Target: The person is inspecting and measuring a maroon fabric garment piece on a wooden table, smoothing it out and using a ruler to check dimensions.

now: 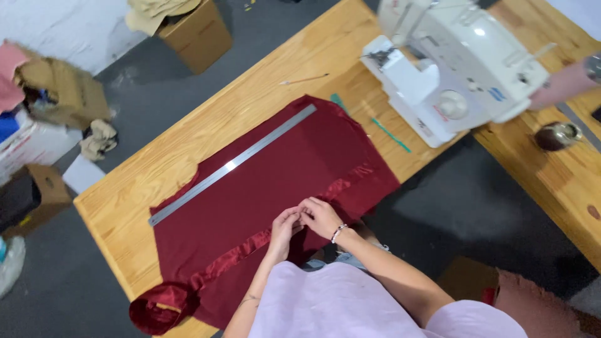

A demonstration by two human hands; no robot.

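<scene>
Hands [303,220] pinching ribbon [250,245] — shiny, dark red

A white sewing machine [460,66], a teal pen [391,134], and cardboard boxes [197,34] sit around.

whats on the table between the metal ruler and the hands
Only dark red fabric. In the head view, the stretch from the metal ruler down to the left hand and right hand is plain cloth; the satin ribbon runs under the hands.
</scene>
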